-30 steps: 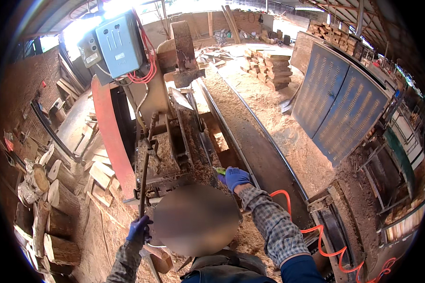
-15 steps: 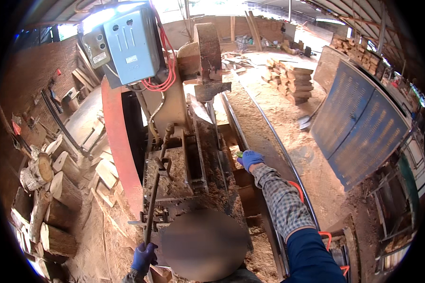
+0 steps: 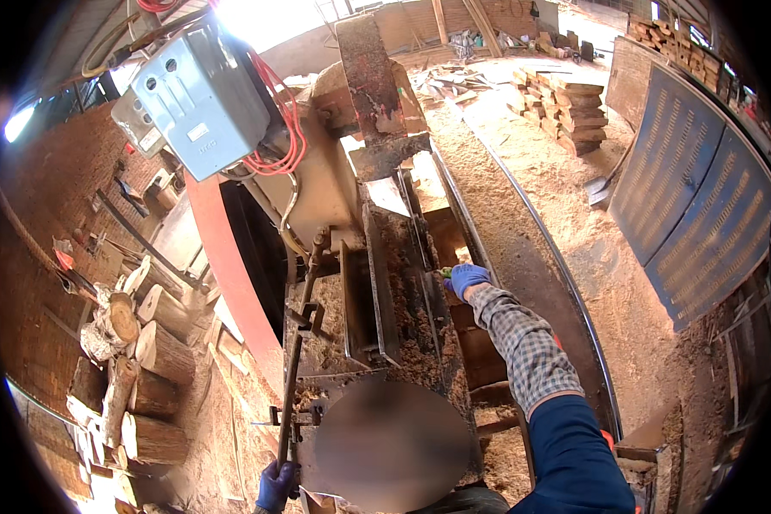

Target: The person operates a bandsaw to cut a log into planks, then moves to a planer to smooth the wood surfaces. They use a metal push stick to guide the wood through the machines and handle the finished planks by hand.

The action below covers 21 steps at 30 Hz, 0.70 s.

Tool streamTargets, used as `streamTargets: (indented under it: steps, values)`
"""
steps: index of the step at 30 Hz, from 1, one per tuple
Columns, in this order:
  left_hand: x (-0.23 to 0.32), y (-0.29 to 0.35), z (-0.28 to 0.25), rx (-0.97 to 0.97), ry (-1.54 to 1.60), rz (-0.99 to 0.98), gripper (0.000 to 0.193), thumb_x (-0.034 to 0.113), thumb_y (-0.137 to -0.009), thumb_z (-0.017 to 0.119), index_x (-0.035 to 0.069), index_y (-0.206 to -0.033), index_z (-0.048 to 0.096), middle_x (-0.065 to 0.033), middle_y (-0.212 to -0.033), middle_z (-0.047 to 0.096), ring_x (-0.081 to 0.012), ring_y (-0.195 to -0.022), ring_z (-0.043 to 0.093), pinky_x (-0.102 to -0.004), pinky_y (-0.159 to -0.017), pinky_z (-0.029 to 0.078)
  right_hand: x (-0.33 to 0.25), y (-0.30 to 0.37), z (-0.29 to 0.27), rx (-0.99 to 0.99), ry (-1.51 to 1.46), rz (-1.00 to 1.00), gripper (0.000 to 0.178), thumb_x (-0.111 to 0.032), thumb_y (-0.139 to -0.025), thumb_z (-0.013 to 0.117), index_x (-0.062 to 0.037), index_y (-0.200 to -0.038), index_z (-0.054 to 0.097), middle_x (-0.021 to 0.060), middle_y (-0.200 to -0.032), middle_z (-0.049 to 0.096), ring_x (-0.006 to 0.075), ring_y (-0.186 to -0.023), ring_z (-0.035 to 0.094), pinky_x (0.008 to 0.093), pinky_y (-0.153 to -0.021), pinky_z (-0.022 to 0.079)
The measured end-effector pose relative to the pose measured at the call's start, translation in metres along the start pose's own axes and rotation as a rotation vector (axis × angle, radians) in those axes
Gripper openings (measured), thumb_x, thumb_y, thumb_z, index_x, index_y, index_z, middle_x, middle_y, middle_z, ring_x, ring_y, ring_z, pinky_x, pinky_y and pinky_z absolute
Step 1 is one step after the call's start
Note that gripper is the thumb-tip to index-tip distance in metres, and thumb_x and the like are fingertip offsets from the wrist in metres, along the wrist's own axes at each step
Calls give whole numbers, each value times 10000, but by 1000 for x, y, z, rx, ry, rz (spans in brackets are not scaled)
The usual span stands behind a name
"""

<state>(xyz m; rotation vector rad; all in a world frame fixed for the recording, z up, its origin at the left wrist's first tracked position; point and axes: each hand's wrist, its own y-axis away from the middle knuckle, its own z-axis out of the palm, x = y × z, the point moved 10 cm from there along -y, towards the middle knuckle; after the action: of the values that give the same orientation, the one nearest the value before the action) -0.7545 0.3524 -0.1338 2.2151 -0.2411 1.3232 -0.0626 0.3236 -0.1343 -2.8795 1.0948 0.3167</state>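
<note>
My left hand (image 3: 277, 486), in a blue-purple glove, is closed round the lower end of a long metal lever (image 3: 289, 377). This lever slants up along the left of a sawdust-covered machine (image 3: 330, 193). My right arm reaches forward in a checked sleeve. My right hand (image 3: 469, 278), gloved in the same colour, has its fingers curled beside the machine's right edge, above a slotted frame. A bit of green (image 3: 445, 272) shows at its fingertips, too small to make out. A blurred oval hides the machine's near end.
A blue-grey electrical box (image 3: 201, 98) with red cables (image 3: 291, 141) hangs on the machine. A curved red guard (image 3: 231, 283) stands at its left. Cut logs (image 3: 154, 439) lie farther left. A metal rail (image 3: 535, 214) runs along the right, past stacked boards (image 3: 574, 111) and a blue panel (image 3: 685, 180).
The whole view has tilted and shifted, so the machine and surroundings sit farther right or lean. My left hand stays on the lever, and my right hand remains beside the machine.
</note>
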Motion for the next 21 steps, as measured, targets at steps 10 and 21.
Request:
streamTargets:
  steps: [10, 21]
  values:
    - [6, 2, 4, 8, 7, 4, 306, 284, -1029, 566, -12, -1033, 645, -56, -587, 587, -137, -441, 565, -280, -418, 473, 9, 2, 5, 37, 4, -2, 378, -401, -938, 632, -83, -1091, 766, 165, -1108, 748, 337, -1048, 722, 493, -867, 563]
    - [11, 1, 6, -49, 26, 39, 293, 276, -1022, 572, -3, -1012, 659, -32, -620, 567, -134, -472, 549, -286, -422, 428, 11, 112, 60, -110, -151, -38, 620, -617, -880, 655, -54, -1128, 737, 234, -1135, 720, 413, -1082, 679, 495, -939, 534]
